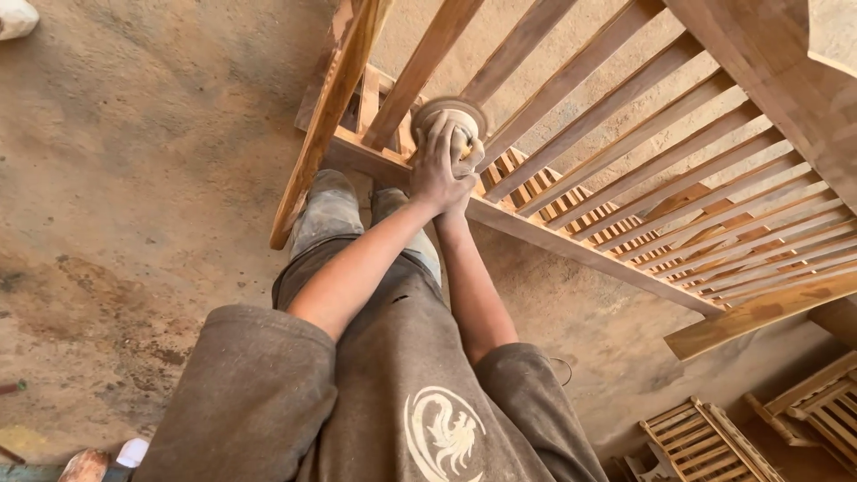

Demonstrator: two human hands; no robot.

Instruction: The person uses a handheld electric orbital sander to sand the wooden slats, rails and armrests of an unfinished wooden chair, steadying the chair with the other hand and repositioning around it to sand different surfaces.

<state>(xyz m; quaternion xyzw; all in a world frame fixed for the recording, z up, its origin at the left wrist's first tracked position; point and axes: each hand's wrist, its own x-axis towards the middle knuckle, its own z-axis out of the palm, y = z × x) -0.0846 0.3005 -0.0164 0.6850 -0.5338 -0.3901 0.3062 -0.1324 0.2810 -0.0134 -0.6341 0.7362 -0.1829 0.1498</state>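
Sanding is in hand: sander sits on a slat of the frame, left hand and right hand together, clamped on it. Next, I judge, steady pressure along the slat.

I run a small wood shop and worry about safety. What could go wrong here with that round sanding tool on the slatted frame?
Both hands crowd one small sanding tool; a slip could drag fingers onto the disc or between the slats. The slatted frame seems to rest unclamped, so it might shift under pressure. Bare arms and dusty clothes suggest dust exposure.
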